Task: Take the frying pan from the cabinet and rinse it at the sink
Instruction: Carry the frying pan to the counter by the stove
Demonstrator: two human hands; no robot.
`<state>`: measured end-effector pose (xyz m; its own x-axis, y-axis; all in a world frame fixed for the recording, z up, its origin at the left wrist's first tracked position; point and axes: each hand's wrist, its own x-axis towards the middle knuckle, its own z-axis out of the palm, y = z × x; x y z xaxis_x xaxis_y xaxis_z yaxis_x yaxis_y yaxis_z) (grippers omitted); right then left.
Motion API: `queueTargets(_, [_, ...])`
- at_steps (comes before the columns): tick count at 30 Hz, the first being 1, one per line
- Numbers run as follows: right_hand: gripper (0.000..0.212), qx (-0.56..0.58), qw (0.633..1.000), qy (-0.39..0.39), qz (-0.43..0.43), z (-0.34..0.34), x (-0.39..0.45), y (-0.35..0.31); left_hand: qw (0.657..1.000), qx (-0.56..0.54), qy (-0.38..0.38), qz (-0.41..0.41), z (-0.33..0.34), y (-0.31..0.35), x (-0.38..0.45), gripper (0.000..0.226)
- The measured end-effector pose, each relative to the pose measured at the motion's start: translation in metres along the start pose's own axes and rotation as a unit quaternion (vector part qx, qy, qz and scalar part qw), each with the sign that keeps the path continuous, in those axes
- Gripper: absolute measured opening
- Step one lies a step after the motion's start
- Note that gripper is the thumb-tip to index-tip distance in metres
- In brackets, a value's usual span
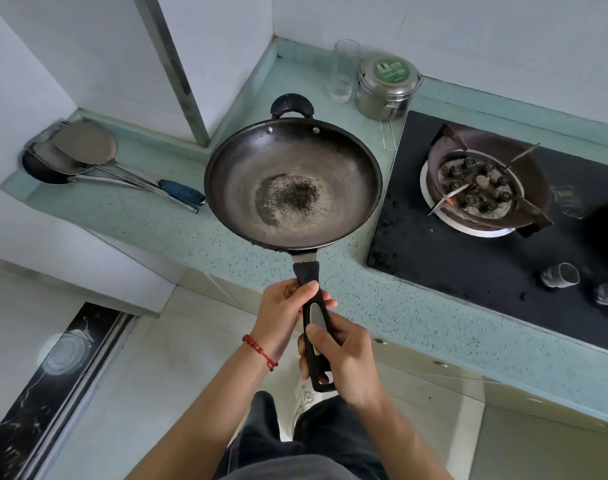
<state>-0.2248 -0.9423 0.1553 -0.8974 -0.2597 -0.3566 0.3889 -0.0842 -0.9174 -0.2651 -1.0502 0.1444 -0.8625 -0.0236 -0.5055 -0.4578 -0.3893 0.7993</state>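
Observation:
A dark frying pan with a burnt patch in its middle hangs level over the green speckled counter. Its long black handle points toward me. My left hand, with a red bracelet on the wrist, grips the upper part of the handle. My right hand grips the handle's lower end. A short black loop handle sits on the pan's far rim. No sink or cabinet opening shows in this view.
A black gas hob with a burner lies to the right, with small glasses on it. A steel lunch tin and a tall glass stand at the back. A ladle and skimmer lie at the left.

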Motion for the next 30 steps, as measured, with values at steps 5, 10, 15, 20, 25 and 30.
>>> queueTargets(5, [0.022,-0.014,1.000,-0.001,0.002,-0.008,0.016,0.002,1.000,0.013,0.005,0.000,0.003,0.000,0.018,0.021])
queueTargets(10, [0.022,-0.023,1.000,0.001,0.011,-0.014,0.032,0.005,0.999,0.050,-0.009,0.007,0.003,0.002,0.035,0.022])
queueTargets(15, [0.017,-0.031,0.999,0.020,0.020,-0.016,0.049,0.007,0.999,0.045,0.011,-0.011,0.005,0.003,0.052,0.020])
queueTargets(20, [0.017,-0.027,0.999,0.026,0.013,-0.014,0.066,0.001,0.999,0.039,0.024,-0.014,0.007,0.011,0.068,0.023])
queueTargets(25, [0.016,-0.021,0.999,0.038,0.007,-0.014,0.086,-0.007,0.999,0.039,0.030,-0.019,0.009,0.021,0.088,0.025])
queueTargets(30, [0.016,-0.019,0.999,0.047,0.002,-0.013,0.105,-0.014,0.999,0.038,0.030,-0.016,0.012,0.032,0.105,0.026])
